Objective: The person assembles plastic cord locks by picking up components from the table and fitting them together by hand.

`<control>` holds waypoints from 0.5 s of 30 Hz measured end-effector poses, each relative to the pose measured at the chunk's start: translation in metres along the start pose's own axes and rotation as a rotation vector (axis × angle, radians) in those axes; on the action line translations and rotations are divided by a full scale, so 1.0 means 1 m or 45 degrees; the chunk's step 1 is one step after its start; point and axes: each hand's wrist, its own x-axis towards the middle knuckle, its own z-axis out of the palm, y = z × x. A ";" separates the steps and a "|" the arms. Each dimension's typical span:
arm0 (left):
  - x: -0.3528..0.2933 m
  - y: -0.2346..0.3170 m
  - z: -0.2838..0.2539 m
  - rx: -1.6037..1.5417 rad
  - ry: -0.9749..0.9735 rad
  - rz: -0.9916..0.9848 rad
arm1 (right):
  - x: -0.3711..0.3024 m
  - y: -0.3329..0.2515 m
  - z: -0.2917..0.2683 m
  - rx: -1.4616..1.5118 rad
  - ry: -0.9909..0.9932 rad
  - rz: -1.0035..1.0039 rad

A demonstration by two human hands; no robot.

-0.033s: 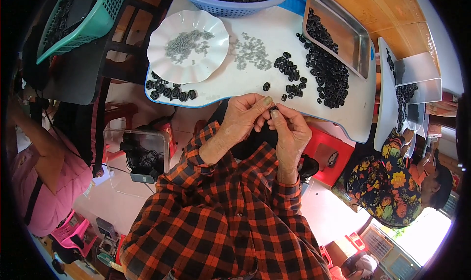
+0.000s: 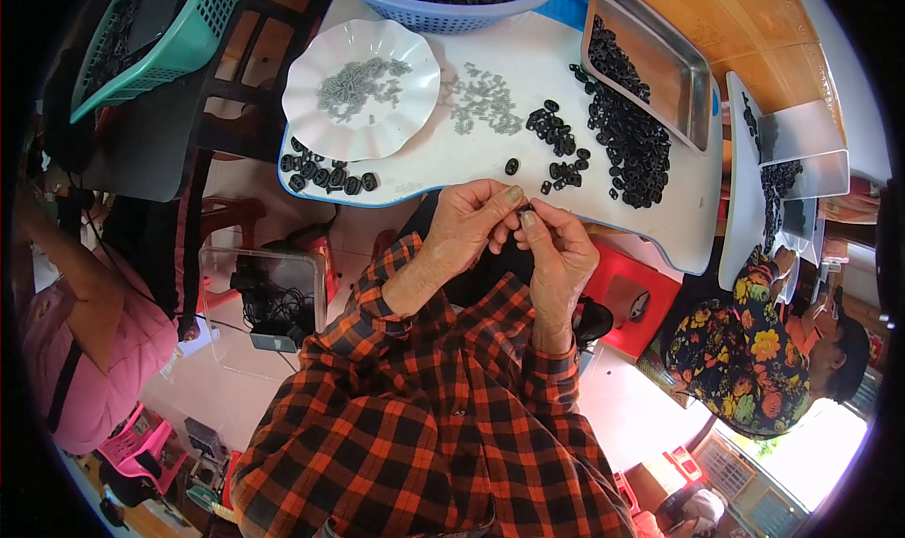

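Note:
In front of my chest, at the table's near edge, my left hand and my right hand meet fingertip to fingertip. Between their thumbs and forefingers is a small black plastic piece, mostly covered by the fingers. Just beyond them a single black oval piece lies on the white table. Loose black pieces are scattered to its right, beside a larger heap. Small clear-grey pegs lie in the middle, with more on a white scalloped plate.
A steel tray tilts over the black heap. Assembled-looking black pieces sit at the left edge, and a blue basket stands at the back. A red stool is at my right. Co-workers sit left, in pink, and right, in a flowered top.

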 end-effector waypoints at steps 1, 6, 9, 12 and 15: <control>0.000 0.000 0.000 0.015 0.005 0.005 | 0.000 0.000 0.000 0.000 0.000 0.001; 0.000 -0.002 0.001 0.045 0.020 0.039 | 0.001 0.001 0.000 -0.016 0.012 -0.004; 0.000 -0.002 0.001 0.108 0.033 0.076 | 0.001 0.000 0.001 -0.042 0.029 0.002; -0.002 0.000 0.004 0.199 0.058 0.118 | 0.000 -0.001 0.001 -0.044 0.034 -0.011; -0.004 0.002 0.007 0.309 0.081 0.173 | -0.001 0.001 0.002 -0.073 0.047 -0.070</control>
